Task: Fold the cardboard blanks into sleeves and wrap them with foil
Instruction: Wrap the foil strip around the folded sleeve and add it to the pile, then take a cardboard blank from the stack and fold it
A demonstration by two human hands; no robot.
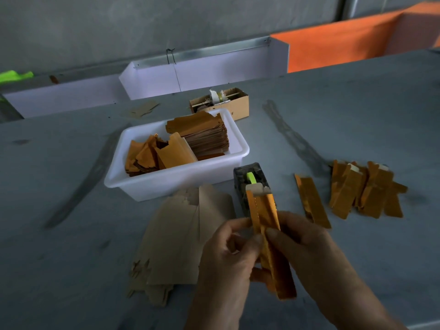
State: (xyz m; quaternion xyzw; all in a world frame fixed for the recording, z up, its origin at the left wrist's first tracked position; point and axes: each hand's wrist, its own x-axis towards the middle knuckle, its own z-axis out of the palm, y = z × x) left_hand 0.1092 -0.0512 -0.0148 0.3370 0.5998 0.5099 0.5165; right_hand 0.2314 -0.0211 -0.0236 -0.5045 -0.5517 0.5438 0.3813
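Observation:
A long sleeve wrapped in gold-orange foil (266, 215) stands tilted above the table, held between both hands. My left hand (226, 256) pinches its left side with thumb and fingers. My right hand (304, 244) grips its right side, thumb on the front. Bare cardboard shows at the sleeve's top end. Flat brown cardboard blanks (173, 239) lie fanned on the table to the left of my hands. A pile of finished foil-wrapped sleeves (364, 191) lies at the right, with a single wrapped sleeve (312, 198) nearer.
A white plastic tub (173, 182) holds orange foil pieces and a thick stack of sheets. A dark tape dispenser (250, 179) with green tape stands just behind the held sleeve. A small cardboard box (238, 106) sits further back, and white and orange boards line the table's far edge.

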